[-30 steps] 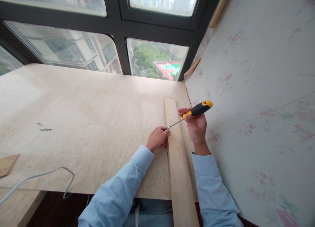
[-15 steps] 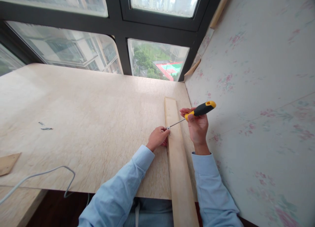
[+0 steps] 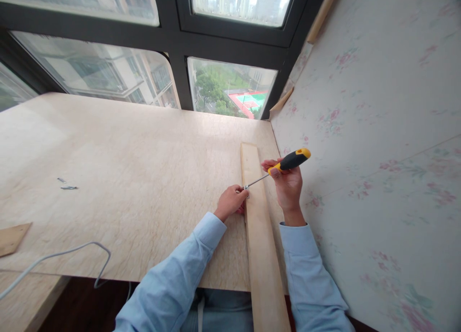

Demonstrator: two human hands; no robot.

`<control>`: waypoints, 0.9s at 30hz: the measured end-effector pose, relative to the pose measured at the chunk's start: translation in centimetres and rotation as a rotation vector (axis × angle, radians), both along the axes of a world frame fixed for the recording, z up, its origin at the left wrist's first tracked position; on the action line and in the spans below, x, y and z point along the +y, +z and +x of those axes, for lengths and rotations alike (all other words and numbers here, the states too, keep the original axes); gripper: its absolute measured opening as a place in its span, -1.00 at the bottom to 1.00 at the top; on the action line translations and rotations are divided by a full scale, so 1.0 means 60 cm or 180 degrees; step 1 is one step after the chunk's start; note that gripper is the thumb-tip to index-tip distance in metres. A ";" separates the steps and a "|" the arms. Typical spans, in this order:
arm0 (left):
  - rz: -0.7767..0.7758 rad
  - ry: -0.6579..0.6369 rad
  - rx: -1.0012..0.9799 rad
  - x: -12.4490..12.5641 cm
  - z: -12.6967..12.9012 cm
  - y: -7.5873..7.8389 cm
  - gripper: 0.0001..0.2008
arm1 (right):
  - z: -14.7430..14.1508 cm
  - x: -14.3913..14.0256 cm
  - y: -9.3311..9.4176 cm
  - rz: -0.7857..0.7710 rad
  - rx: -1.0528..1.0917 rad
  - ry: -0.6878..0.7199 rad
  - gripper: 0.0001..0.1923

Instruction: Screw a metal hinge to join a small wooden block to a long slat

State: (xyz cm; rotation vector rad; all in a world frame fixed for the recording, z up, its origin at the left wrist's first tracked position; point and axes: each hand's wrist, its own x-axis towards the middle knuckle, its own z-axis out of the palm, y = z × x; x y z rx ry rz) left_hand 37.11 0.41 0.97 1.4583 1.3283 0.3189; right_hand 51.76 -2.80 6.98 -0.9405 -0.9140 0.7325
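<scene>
A long pale wooden plank (image 3: 262, 255) lies on the marble-patterned tabletop (image 3: 137, 178) along the right wall, overhanging the near edge. My right hand (image 3: 287, 185) grips a screwdriver (image 3: 288, 162) with a yellow and black handle, its metal tip resting on a small screw (image 3: 247, 187) at the plank's left edge. My left hand (image 3: 231, 202) is closed beside the plank, fingertips pinching the screw where the tip meets it.
A floral wallpapered wall (image 3: 378, 154) stands right next to the plank. Two loose screws (image 3: 66, 185) lie far left on the tabletop. A white cable (image 3: 65, 257) loops over the near edge, and a thin wood piece (image 3: 12, 237) sits at the left. Dark-framed windows (image 3: 230, 84) run behind.
The screwdriver handle swung slightly out to the right and back again in my right hand. The tip stayed on the screw, and my left hand did not move.
</scene>
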 end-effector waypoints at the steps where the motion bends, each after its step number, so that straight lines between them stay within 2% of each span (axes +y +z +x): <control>1: -0.0002 0.0000 0.0001 0.000 0.000 0.000 -0.71 | 0.000 0.000 -0.001 -0.0005 -0.0019 -0.0004 -0.59; 12: -0.0074 -0.0009 -0.0157 -0.002 -0.001 -0.001 -0.73 | 0.012 -0.013 0.005 -0.0367 -0.0393 0.0334 -0.58; 18: -0.0034 -0.0007 -0.0175 -0.003 -0.002 -0.002 -0.72 | 0.013 -0.015 -0.005 -0.0461 -0.1062 -0.0233 -0.66; 20: 0.0001 -0.0020 -0.0155 -0.002 -0.002 -0.003 -0.72 | 0.012 -0.018 -0.002 -0.0477 -0.1237 -0.0283 -0.69; 27: 0.0074 -0.0058 -0.0175 0.000 -0.002 -0.007 -0.73 | 0.005 -0.026 0.021 -0.0263 -0.1084 0.0538 -0.54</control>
